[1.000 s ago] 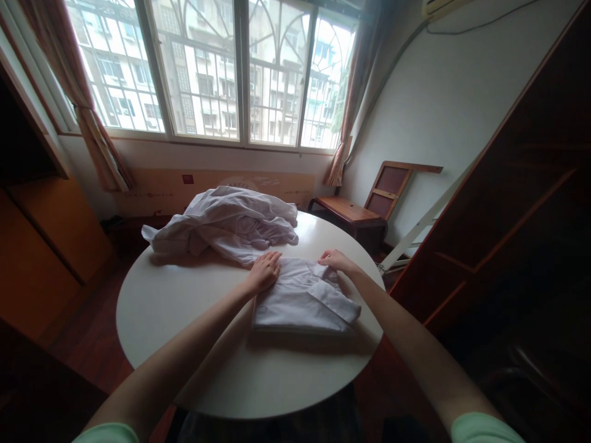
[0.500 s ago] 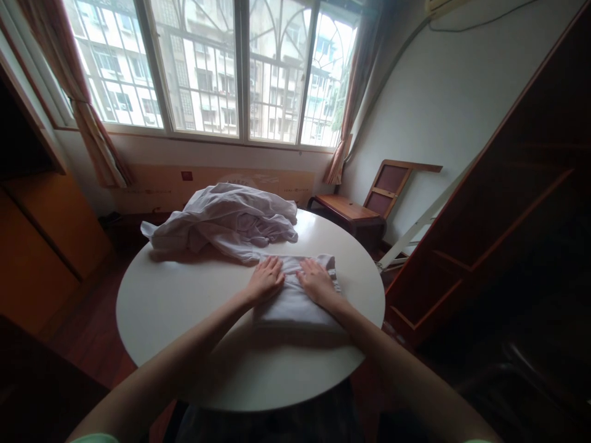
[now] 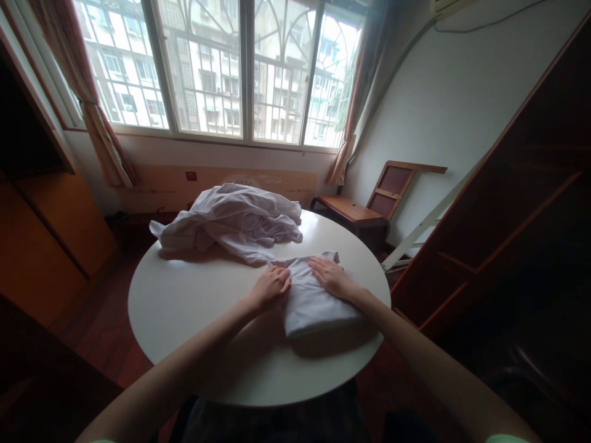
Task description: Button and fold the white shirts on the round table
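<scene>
A folded white shirt (image 3: 318, 311) lies as a flat bundle on the round white table (image 3: 194, 307), toward its right side. My left hand (image 3: 271, 287) is at the bundle's left edge, its fingers curled together over the cloth. Across the upper part of the bundle rests my right hand (image 3: 330, 275), flat, with the fingers stretched out. Behind my hands a crumpled white cloth garment (image 3: 231, 215) is heaped at the table's far side. One end of it reaches close to the folded shirt's far left corner.
Beyond the table a wooden chair (image 3: 353, 209) stands by the wall, near a white metal frame (image 3: 410, 243). A dark wooden panel (image 3: 475, 246) leans on the right. Orange cabinets (image 3: 55, 246) stand at left, and a cardboard sheet (image 3: 157, 184) under the barred window.
The folded shirt has turned slightly and its near end has shifted right. My left hand's fingers have curled at its edge, while my right hand stays flat. The view has shifted a little.
</scene>
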Tool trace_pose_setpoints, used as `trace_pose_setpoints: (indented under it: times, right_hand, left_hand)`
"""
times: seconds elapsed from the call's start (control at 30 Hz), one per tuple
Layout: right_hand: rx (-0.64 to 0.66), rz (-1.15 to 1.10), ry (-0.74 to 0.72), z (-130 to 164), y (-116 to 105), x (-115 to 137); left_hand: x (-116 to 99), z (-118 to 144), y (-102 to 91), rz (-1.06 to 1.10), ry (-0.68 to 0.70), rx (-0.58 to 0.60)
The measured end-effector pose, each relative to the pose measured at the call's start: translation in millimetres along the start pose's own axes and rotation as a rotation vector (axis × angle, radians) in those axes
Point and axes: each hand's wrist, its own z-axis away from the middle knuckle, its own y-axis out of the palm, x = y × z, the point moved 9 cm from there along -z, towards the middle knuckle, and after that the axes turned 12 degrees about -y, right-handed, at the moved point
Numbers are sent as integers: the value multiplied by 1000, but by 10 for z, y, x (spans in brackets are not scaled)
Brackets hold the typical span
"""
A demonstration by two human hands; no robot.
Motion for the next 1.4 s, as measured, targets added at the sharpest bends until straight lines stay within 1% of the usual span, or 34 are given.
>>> trace_pose_setpoints:
  times: [0.07, 0.13, 0.2, 0.23, 0.3, 0.4, 0.47, 0.5, 0.6, 0.7, 0.77, 0.83, 0.9, 0.93, 0.97, 1.0, 1.07, 1.13, 1.17, 1.27, 1.33, 1.4]
  right_hand:
    - [42, 30, -29, 15, -51, -131]
    - [75, 86, -7, 17, -109, -263]
    - [93, 127, 21, 2, -144, -341]
    - [94, 134, 37, -9, -152, -362]
    - [71, 120, 90, -24, -161, -393]
    - [0, 48, 179, 0, -174, -381]
    - [-38, -3, 195, 53, -174, -270]
    - [-49, -24, 188, 91, -166, -174]
    - [-67, -59, 119, 256, -112, 238]
    - [-119, 1, 48, 449, -102, 619]
    - [-148, 34, -17, 537, -125, 746]
    - [-132, 27, -125, 576, -138, 763]
    - [-90, 19, -206, 587, -143, 657]
    - [-73, 28, -206, 585, -145, 555]
    - [-62, 47, -172, 577, -146, 429]
    - [-56, 74, -106, 565, -145, 289]
    - [-48, 138, 66, 537, -130, 32]
    - [-37, 188, 208, 487, -95, -124]
    - [-31, 202, 253, 445, -75, -168]
    - [-18, 216, 330, 277, -29, -288]
    - [-10, 222, 386, 172, -14, -450]
    - [7, 216, 432, 83, 11, -667]
  left_hand:
    - [-157, 75, 4, 2, 50, 24]
    - [-312, 145, 47, 32, 124, 58]
    - [-416, 198, 141, 63, 208, 107]
    - [-428, 209, 200, 69, 233, 132]
    - [-354, 185, 315, 52, 214, 162]
    - [-129, 84, 398, 5, 81, 138]
    - [-51, 41, 394, -21, 36, 107]
    - [-45, 31, 381, -31, 33, 92]
    - [-81, 32, 322, -56, 40, 41]
    - [-114, 52, 268, -77, 35, -12]
    - [-115, 64, 252, -86, 26, -35]
    - [-103, 70, 247, -84, 15, -49]
    - [-87, 71, 257, -83, 3, -48]
    - [-78, 69, 267, -84, -3, -41]
    - [-70, 67, 278, -88, -10, -32]
    - [-66, 65, 289, -92, -14, -22]
    - [-67, 62, 301, -103, -15, -6]
    - [-75, 62, 296, -106, -15, 0]
    - [-78, 62, 291, -105, -19, 3]
    - [-76, 62, 285, -101, -39, 20]
    - [-71, 62, 289, -102, -47, 27]
    - [-69, 62, 296, -97, -42, 27]
